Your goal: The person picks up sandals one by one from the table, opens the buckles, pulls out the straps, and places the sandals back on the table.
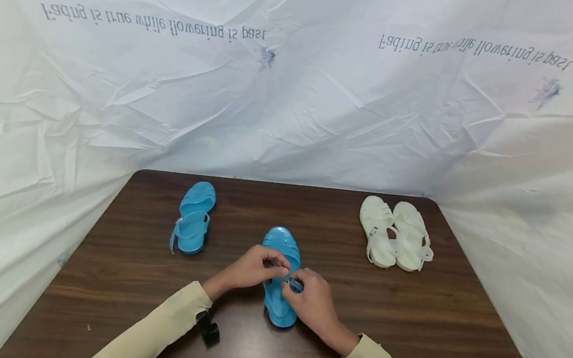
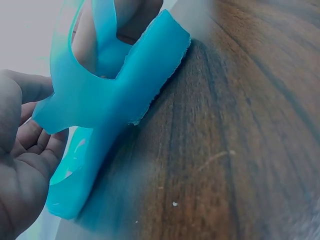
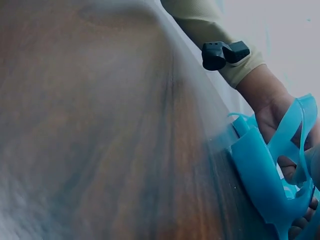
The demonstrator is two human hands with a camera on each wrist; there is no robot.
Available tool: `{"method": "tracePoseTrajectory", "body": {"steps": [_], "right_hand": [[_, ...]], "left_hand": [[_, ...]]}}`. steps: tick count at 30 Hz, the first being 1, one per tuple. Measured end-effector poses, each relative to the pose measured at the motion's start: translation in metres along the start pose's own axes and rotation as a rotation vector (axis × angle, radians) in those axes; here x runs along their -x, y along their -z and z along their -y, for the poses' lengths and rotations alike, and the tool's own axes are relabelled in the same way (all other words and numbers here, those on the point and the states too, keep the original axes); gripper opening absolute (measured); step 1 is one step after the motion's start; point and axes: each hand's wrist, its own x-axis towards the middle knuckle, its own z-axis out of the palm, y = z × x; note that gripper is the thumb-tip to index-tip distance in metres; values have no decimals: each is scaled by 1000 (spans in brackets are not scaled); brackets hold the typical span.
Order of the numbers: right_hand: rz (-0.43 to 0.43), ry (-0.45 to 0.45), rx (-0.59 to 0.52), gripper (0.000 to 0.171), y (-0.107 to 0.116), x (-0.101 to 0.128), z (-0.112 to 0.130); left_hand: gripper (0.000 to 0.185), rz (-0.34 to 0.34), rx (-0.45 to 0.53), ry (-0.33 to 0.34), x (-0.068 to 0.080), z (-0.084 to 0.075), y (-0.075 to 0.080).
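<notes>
A blue jelly sandal (image 1: 283,247) lies toe-away at the middle of the dark wooden table (image 1: 114,277). My left hand (image 1: 254,267) and right hand (image 1: 309,301) meet over its ankle strap, each pinching the strap near the small buckle (image 1: 293,283). The left wrist view shows the same sandal (image 2: 107,95) close up, heel strap raised, with my left hand's fingers (image 2: 20,150) curled beside it. In the right wrist view the sandal's heel and strap (image 3: 270,175) fill the right edge, my left hand (image 3: 272,107) behind them.
A second blue sandal (image 1: 194,216) lies at the back left. A pair of white sandals (image 1: 395,233) sits at the back right. White plastic sheeting (image 1: 294,89) walls in the table on three sides.
</notes>
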Motion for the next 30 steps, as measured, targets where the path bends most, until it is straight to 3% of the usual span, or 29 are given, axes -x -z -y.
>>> {"method": "tracePoseTrajectory", "body": {"steps": [9, 17, 23, 30], "right_hand": [[53, -91, -49, 8, 4, 1, 3], [36, -104, -62, 9, 4, 1, 1], [17, -122, -95, 12, 5, 2, 0], [-5, -126, -110, 16, 6, 4, -1]], "left_hand": [[13, 45, -144, 3, 5, -1, -2], [21, 75, -185, 23, 6, -1, -2], [14, 88, -144, 13, 4, 2, -2], [13, 79, -93, 66, 2, 7, -1]]}}
